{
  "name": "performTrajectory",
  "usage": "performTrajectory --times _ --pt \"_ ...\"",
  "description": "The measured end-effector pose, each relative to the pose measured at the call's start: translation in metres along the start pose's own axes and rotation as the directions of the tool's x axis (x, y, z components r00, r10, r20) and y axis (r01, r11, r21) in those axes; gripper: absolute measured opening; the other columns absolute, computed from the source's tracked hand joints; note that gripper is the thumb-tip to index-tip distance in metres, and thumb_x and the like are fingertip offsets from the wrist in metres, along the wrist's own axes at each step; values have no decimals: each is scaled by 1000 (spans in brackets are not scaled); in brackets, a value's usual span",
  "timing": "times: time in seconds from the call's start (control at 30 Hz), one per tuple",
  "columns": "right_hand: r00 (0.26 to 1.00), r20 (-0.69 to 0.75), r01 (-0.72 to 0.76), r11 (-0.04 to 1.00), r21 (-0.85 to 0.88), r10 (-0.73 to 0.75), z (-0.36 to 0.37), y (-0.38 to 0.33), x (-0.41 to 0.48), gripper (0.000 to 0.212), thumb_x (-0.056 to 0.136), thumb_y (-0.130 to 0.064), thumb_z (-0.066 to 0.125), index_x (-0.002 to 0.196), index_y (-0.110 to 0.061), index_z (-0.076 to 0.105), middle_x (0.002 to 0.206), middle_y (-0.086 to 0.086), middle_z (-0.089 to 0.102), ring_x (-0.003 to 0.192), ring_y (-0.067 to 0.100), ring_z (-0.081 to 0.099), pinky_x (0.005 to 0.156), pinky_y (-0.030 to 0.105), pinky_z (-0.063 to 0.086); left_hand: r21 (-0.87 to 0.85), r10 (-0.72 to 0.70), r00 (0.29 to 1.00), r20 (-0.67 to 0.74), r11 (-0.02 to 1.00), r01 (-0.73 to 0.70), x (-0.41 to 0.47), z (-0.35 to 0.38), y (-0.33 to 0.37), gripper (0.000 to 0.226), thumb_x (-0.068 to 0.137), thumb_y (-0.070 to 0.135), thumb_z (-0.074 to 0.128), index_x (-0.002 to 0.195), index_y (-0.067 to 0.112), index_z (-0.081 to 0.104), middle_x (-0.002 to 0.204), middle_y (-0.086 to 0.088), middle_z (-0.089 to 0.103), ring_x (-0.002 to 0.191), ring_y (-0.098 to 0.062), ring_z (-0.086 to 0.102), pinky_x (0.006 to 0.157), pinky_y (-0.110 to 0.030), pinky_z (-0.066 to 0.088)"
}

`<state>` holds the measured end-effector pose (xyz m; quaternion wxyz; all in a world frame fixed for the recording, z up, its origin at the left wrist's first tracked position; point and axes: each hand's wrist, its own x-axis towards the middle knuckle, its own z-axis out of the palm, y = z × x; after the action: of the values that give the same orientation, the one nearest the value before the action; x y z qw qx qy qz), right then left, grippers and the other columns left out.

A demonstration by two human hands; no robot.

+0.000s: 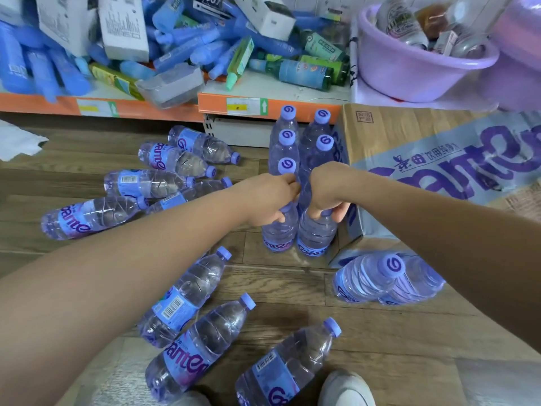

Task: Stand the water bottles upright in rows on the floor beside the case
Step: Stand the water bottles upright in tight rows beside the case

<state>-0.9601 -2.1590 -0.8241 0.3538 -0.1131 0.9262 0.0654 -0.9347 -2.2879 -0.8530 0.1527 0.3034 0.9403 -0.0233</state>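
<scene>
Clear water bottles with purple caps stand in two rows (287, 142) on the wood floor, left of the cardboard case (439, 159). My left hand (263, 197) grips the neck of the nearest upright bottle in the left row (278, 232). My right hand (328, 191) grips the neck of the nearest upright bottle in the right row (314, 235), which touches the case. Several bottles lie on their sides to the left (146, 183) and near my feet (181, 303). Two more bottles (383, 276) lie by the case's front corner.
A low shelf with an orange edge (146, 108) runs along the back, piled with blue bottles and boxes. A purple basin (415, 71) sits above the case. My shoes (345, 388) are at the bottom edge. White paper (17, 142) lies at the left.
</scene>
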Motion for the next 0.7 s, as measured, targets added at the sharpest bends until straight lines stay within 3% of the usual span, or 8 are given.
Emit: performTrajectory --times 0.23,0.3,0.37,0.43,0.5,0.6,0.7 --pt "999 -6 33 999 -12 -33 4 6 2 26 84 -21 62 65 -15 46 53 -2 53 53 17 64 66 21 49 -164 7 1000 -10 986 -8 4 1 -4 42 82 28 69 115 10 51 112 -7 50 99 -27 55 81 -38 47" --pt "999 13 34 996 -85 -33 0 4 -4 33 84 -23 63 58 -15 44 51 -1 53 52 16 60 68 24 51 -213 4 1000 2 977 -3 6 0 -6 41 80 28 71 113 12 52 112 -6 51 99 -24 53 80 -35 46" --pt "999 -7 46 978 -203 -49 -4 -1 -10 42 83 -29 67 54 -14 40 44 0 51 51 16 52 60 24 46 -319 -11 1000 12 948 15 7 -1 -9 42 78 32 72 111 15 55 112 -2 54 98 -20 54 79 -30 45" --pt "994 -73 56 961 -269 -78 -8 -6 -14 45 80 -41 70 57 -15 40 55 -1 47 61 19 50 62 28 42 -519 -62 997 37 852 72 3 -2 -13 44 79 43 69 113 18 57 111 3 59 89 -18 62 78 -29 51" --pt "979 -173 63 966 -250 -108 -15 -10 -15 41 80 -45 68 63 -14 45 64 -2 45 70 21 51 64 29 40 -680 -156 985 71 715 162 -4 1 -17 42 89 51 50 112 17 57 100 -1 62 72 -20 68 76 -32 57" --pt "923 -311 181 969 -168 -227 -31 -23 -15 31 86 -27 60 64 -9 48 62 2 43 66 23 47 51 24 31 -618 -283 952 119 729 294 -17 10 -35 53 98 50 23 114 15 60 111 -7 64 87 -21 64 94 -36 49" --pt "876 -327 328 935 -131 -353 -36 -50 -13 18 87 -16 55 73 -6 58 60 4 44 66 23 47 46 23 29 -418 -320 928 190 829 371 -32 26 -52 52 101 41 21 125 8 53 122 -12 60 115 -28 55 102 -40 41"
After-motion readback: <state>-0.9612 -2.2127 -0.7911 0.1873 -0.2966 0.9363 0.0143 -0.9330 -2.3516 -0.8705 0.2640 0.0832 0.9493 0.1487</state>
